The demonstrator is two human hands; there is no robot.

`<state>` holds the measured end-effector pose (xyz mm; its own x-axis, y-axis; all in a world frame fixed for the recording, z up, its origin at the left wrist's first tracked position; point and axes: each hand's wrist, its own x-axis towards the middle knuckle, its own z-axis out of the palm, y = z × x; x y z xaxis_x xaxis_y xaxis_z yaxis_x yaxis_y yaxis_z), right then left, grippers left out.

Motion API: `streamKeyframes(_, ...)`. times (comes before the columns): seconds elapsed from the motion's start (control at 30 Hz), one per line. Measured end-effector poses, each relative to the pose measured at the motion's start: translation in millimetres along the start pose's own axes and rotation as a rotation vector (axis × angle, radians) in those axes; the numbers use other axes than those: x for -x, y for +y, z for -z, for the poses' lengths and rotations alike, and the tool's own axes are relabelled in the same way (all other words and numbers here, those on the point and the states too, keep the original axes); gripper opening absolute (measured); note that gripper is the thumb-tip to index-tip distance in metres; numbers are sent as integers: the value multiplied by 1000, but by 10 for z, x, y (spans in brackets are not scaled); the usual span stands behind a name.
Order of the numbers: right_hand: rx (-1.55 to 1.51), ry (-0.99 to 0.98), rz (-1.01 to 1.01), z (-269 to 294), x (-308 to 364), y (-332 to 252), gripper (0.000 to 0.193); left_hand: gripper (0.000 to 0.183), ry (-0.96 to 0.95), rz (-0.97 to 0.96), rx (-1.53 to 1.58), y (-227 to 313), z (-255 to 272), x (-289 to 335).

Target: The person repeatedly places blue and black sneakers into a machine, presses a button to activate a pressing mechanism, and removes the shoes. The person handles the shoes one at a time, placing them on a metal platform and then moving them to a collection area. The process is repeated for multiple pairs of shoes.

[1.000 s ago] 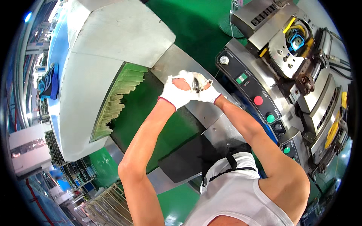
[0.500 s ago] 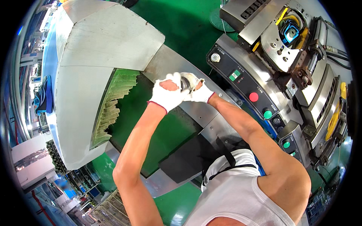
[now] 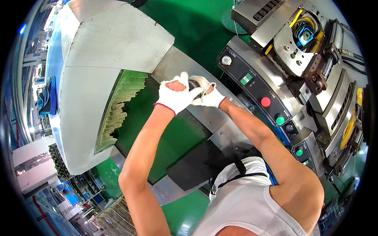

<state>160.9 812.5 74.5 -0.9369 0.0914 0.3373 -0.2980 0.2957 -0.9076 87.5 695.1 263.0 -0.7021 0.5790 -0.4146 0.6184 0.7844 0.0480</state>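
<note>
A dark, shiny, round metal part (image 3: 193, 84) sits between my two hands, mostly covered by the gloves. My left hand (image 3: 174, 94), in a white knit glove with the back cut away, has its thumb stretched across the near side of the part and its fingers pointing up beside it. From the other side my right hand (image 3: 210, 95), in a matching but dirtier glove, curls its fingers around the part. Both hands are raised above a metal ledge (image 3: 179, 63), and the fingertips are partly hidden.
At left stands a large grey-white housing (image 3: 114, 35) with a green strip curtain (image 3: 118, 114) over its opening. On the right, a machine carries a black control panel (image 3: 256, 84) with a red button (image 3: 265, 102) and a green button (image 3: 280, 120). A dark mat (image 3: 197, 165) lies near my waist.
My left hand has turned slightly; its thumb now reaches further across the part and its fingers have straightened upward. Less of the part shows. My right hand stays nearly in place.
</note>
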Motion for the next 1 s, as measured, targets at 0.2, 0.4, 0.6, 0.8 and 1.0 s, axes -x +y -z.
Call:
streamKeyframes(0.2, -38, -32, -71, -45, 10, 9, 92, 65, 60, -203, -230, 62, 7, 141)
streamKeyframes(0.4, -45, -79, -76, -140, -31, 92, 93, 51, 82, -214, -240, -22, -159, 64)
streamKeyframes(0.6, 32, -71, -88, -36, 43, 81, 89, 77, 151, -64, 299, -77, 444, 315)
streamKeyframes(0.8, 65, -62, -1, -8, -37, -82, 89, 58, 663, 128, 1077, -491, 372, 564)
streamKeyframes(1.0, 131, -63, -45, -3, 7, -41, 93, 64, 1156, 161, 1083, -803, 1014, 447)
